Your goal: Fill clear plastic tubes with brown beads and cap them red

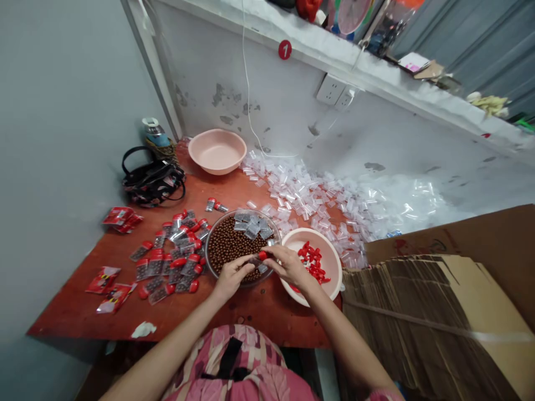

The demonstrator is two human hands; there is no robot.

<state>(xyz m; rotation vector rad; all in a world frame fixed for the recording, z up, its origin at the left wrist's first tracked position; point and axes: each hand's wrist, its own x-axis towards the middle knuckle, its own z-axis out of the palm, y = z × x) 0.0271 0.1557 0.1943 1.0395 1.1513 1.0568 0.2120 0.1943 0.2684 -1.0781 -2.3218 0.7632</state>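
Observation:
Above the near edge of a clear bowl (pixel 208 262) of brown beads (pixel 228 246), my left hand (pixel 234 277) pinches the body of a small clear plastic bottle. My right hand (pixel 287 263) has its fingers closed on the red cap (pixel 262 255) at that bottle's end. How far the bottle is filled cannot be made out. Several empty clear bottles (pixel 253 225) lie on top of the beads. To the right stands a pale pink basin (pixel 336 281) with loose red caps (pixel 315 262) in it. Many red-capped bottles of dark beads (pixel 184 239) are heaped left of the bowl.
Empty clear bottles (pixel 309 192) are piled along the wall. Behind stand a pink basin (pixel 217 151), a black handbag (pixel 152 181) and a blue-topped flask (pixel 155 133). Red packets (pixel 115 298) lie at left; stacked flat cardboard (pixel 418 317) fills the right.

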